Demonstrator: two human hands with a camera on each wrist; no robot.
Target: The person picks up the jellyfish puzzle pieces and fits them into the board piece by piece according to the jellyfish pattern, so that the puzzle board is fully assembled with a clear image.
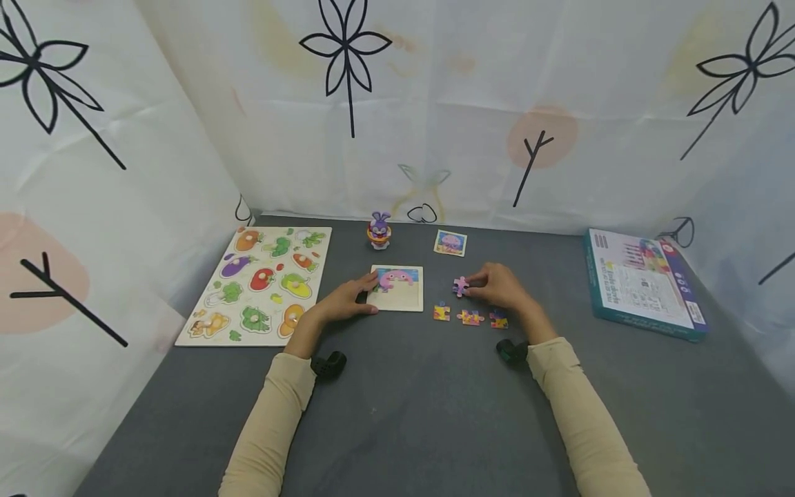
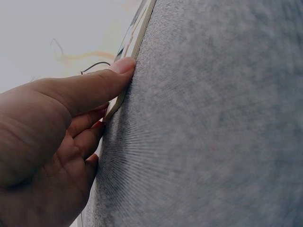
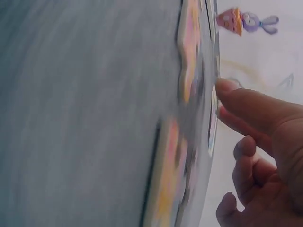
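A small puzzle board [image 1: 400,300] lies on the grey table, with pink character pieces fitted along its upper part and bare wood below. My left hand [image 1: 348,298] holds it by its left side; the left wrist view has the thumb [image 2: 124,66] on the board's edge [image 2: 137,40] and fingertips beside it. To the right of the board, my right hand [image 1: 497,286] pinches a purple-pink jigsaw piece [image 1: 459,286] between thumb and fingers. Closer to me lie loose jigsaw pieces: a yellow one [image 1: 442,313], a wider one [image 1: 470,317] and another [image 1: 499,319].
A vegetable picture board [image 1: 273,304] lies at the left. Behind the puzzle stand a purple rabbit figure [image 1: 379,231] and a small picture card [image 1: 450,243]. At the right is a teal box [image 1: 642,283]. White patterned cloth [image 1: 428,124] walls the table's back and sides.
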